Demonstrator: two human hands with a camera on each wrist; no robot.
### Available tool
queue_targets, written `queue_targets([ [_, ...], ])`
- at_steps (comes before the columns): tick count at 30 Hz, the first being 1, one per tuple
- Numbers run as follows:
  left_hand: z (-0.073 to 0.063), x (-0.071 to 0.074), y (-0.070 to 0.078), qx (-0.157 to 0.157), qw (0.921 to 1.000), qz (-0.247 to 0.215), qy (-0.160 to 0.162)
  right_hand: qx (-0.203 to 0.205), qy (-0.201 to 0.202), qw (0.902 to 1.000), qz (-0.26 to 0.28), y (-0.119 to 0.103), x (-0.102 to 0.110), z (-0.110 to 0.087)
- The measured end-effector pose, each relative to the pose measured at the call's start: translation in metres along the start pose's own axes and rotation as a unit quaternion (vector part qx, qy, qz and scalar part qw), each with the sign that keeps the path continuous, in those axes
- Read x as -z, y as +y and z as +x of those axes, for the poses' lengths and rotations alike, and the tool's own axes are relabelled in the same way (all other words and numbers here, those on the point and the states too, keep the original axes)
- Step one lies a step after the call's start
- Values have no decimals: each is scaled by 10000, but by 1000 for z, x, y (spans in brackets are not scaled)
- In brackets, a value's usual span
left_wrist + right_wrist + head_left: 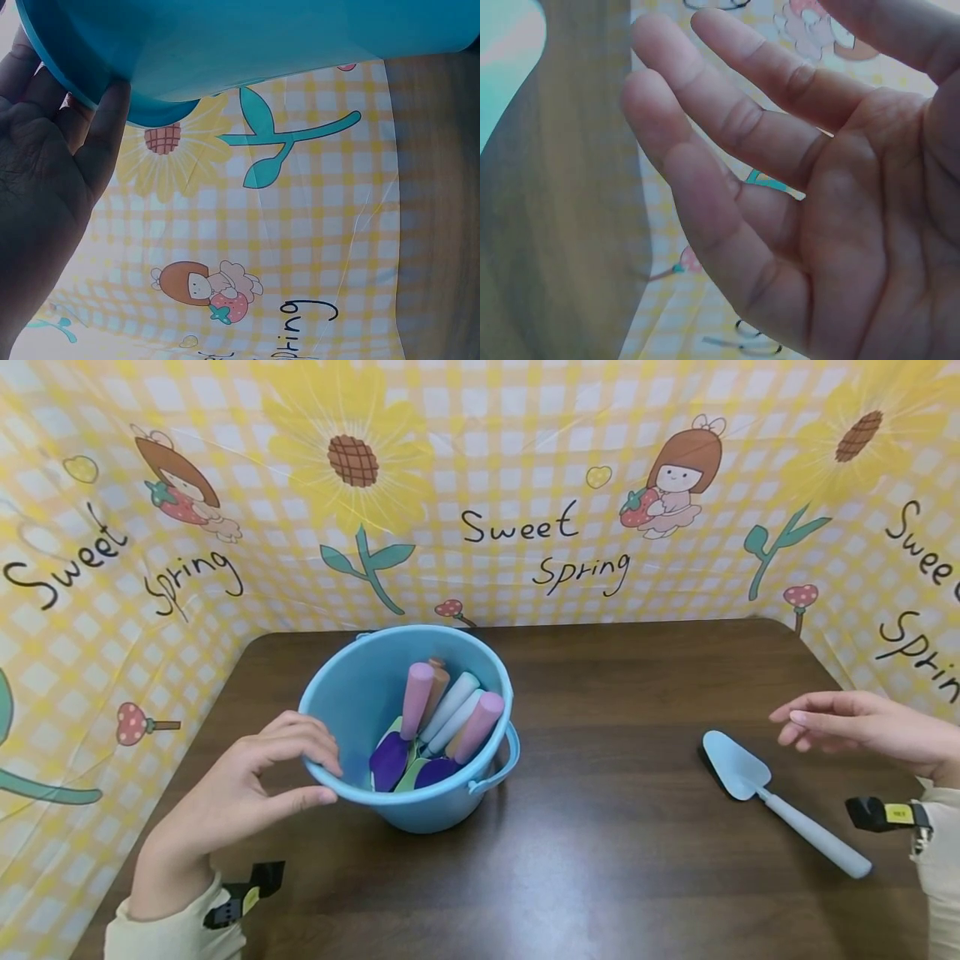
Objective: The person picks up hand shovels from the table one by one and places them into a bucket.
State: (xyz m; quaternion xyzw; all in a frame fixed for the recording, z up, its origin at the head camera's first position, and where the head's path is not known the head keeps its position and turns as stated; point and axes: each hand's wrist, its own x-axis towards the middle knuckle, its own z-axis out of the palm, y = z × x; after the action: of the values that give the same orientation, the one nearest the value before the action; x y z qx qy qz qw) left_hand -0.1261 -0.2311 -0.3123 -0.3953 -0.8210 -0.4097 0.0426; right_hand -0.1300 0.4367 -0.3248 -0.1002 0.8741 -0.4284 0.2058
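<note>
A light blue bucket [427, 814] stands on the left part of the table. My left hand [247, 777] grips its near-left rim, fingers over the edge inside and thumb outside; the left wrist view shows this hold on the bucket [270, 45] from below. Inside the bucket lean several small garden tools with pink handles [417, 702], light blue handles [450, 706] and purple blades [390, 762]. At the right, a light blue hand trowel [735, 764] lies on the table. My right hand [862, 727], holding nothing, hovers beyond the trowel with fingers loosely bent.
The dark wooden table [600, 852] reaches back to a yellow checked cloth [502, 443] that surrounds it on the far side and both sides. A handle [506, 768] hangs at the bucket's right side.
</note>
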Motion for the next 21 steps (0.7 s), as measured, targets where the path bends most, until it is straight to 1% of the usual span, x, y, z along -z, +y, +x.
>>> queue_targets([
  [2, 0, -1, -1, -166, 9998, -41, 36, -62, 23, 9999, 86, 7, -1, -5],
  [5, 1, -2, -2, -392, 9992, -69, 100, -259, 55, 9996, 114, 16, -3, -10],
  [8, 1, -2, -2, -448, 9989, -50, 141, -590, 93, 9982, -8, 22, -4, -13],
  [11, 0, -2, -2, -380, 9992, -27, 145, -964, 77, 9952, -157, 26, -5, -13],
  [13, 0, -2, -3, -363, 9992, -29, 140, -1189, 17, 9928, -128, 30, -4, -13],
  [15, -1, -3, -3, -375, 9992, -36, 142, -1213, -77, 9925, 79, 35, -3, -13],
  [16, -1, -2, -3, -332, 9993, -51, 136, -1183, -136, 9927, 206, 38, -3, -14],
  [18, -1, -3, -4, -457, 9988, -28, 164, -1152, -253, 9920, 460, 45, -3, -16],
  [19, 0, -3, -4, -462, 9988, -20, 164, -1142, -293, 9914, 565, 48, -4, -17],
  [20, 0, -3, -4, -529, 9984, 8, 176, -1175, -325, 9905, 637, 50, -4, -19],
  [21, 0, -3, -4, -525, 9985, 22, 171, -1233, -358, 9894, 671, 53, -5, -20],
])
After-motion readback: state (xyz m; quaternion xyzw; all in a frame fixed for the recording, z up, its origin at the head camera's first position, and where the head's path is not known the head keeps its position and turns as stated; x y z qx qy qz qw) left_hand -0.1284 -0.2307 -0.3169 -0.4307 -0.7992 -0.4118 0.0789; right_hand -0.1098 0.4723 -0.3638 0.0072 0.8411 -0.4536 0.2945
